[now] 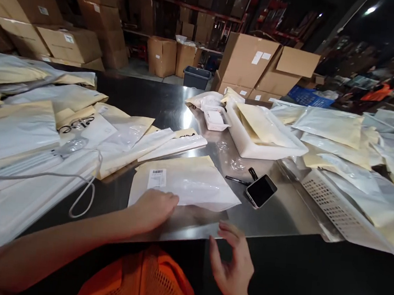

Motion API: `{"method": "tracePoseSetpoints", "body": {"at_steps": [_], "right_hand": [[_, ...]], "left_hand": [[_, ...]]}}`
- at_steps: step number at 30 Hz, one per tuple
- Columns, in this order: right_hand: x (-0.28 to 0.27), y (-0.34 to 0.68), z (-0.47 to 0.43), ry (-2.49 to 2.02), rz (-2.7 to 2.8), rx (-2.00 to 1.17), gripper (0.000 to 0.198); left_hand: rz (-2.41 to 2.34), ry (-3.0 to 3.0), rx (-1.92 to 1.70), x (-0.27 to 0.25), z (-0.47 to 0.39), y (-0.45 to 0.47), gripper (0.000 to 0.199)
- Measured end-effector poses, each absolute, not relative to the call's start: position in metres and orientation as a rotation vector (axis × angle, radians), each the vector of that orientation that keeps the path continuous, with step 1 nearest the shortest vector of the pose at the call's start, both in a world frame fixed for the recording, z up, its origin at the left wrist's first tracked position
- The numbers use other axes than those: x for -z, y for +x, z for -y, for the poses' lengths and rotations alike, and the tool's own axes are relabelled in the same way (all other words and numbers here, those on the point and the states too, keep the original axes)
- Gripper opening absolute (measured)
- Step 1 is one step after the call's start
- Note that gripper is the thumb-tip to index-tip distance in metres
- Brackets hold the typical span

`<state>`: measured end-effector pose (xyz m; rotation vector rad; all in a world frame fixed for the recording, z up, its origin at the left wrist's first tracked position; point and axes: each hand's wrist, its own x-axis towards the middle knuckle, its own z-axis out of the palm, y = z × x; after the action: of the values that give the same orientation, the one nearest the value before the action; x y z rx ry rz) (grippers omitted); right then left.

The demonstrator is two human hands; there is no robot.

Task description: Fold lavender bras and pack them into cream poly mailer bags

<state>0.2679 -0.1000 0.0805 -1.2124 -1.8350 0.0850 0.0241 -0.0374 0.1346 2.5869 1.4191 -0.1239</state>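
Left hand [154,208]: flat on the bag's [183,183] near edge — pinning it to the table [280,213].
Right hand [233,264]: empty, fingers spread, just off the table edge.
Phone [261,190]: beyond the right hand — within reach.

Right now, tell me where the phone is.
In the head view, the phone lies on the steel table, right of the labelled bag, beside a black pen.

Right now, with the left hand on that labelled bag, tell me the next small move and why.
Probably bring the right hand forward to take the near right edge of the clear bag. The left hand already presses its near left edge flat on the steel table, while the right hovers open just off the table edge, holding nothing, so the bag is pinned on one side only.
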Motion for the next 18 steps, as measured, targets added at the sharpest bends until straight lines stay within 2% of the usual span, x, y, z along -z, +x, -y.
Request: {"method": "tracePoseSetpoints", "body": {"at_steps": [4, 8, 14, 18], "right_hand": [[-0.088, 0.244, 0.073, -1.051, 2.309, -0.034, 0.05], [-0.089, 0.232, 0.052, -1.121, 2.592, -0.213, 0.04], [-0.096, 0.233, 0.058, -1.1, 2.655, -0.535, 0.034], [-0.1, 0.233, 0.052, -1.166, 2.548, -0.426, 0.033]], "left_hand": [[-1.499, 2.544, -0.067, -0.178, 0.021, 0.011, 0.02], [-1.734, 2.608, -0.298, -0.199, 0.015, -0.007, 0.019], [-1.83, 2.653, -0.307, -0.204, 0.014, -0.021, 0.018], [-1.706, 2.629, -0.336, -0.201, 0.015, -0.019, 0.018]]}}
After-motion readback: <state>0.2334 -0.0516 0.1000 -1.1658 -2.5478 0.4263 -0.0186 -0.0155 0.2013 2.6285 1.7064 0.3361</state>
